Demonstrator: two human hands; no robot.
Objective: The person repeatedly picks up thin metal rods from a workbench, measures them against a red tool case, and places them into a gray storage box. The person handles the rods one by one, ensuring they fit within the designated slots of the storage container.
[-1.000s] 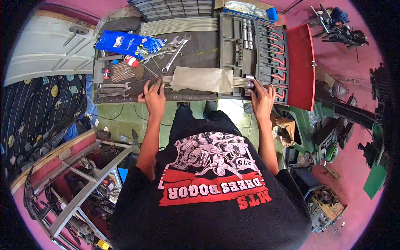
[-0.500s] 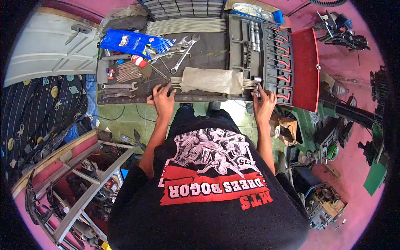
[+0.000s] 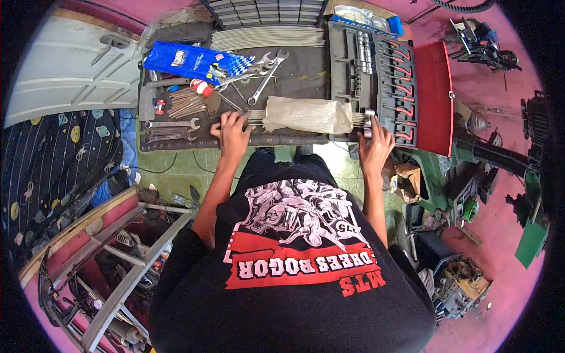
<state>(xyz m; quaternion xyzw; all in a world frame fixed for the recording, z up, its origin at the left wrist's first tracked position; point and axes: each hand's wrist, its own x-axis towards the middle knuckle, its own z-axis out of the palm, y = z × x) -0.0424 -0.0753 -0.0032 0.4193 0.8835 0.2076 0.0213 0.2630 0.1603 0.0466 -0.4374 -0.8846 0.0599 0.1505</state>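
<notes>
A wrinkled pale wrapper (image 3: 308, 115) lies across the front of the table (image 3: 300, 88), with thin metal rods (image 3: 358, 119) poking out of both ends. Because it seems open at each end, tilting could let the rods slide out. Its right end reaches over the grey tray of the tool case (image 3: 341, 59), so an uneven lift might snag there.

The left hand (image 3: 233, 136) has its fingers curled by the left rod ends; the right hand (image 3: 376, 147) is at shiny round metal pieces (image 3: 369, 115) beside the other end (whether either actually grips, I cannot tell). A careless nudge could knock those pieces away, and the near table edge leaves little margin for anything rolling.

Farther out, a long wrench (image 3: 266, 82) and loose brown rods (image 3: 187, 103) could be disturbed if the bundle swings sideways.
</notes>
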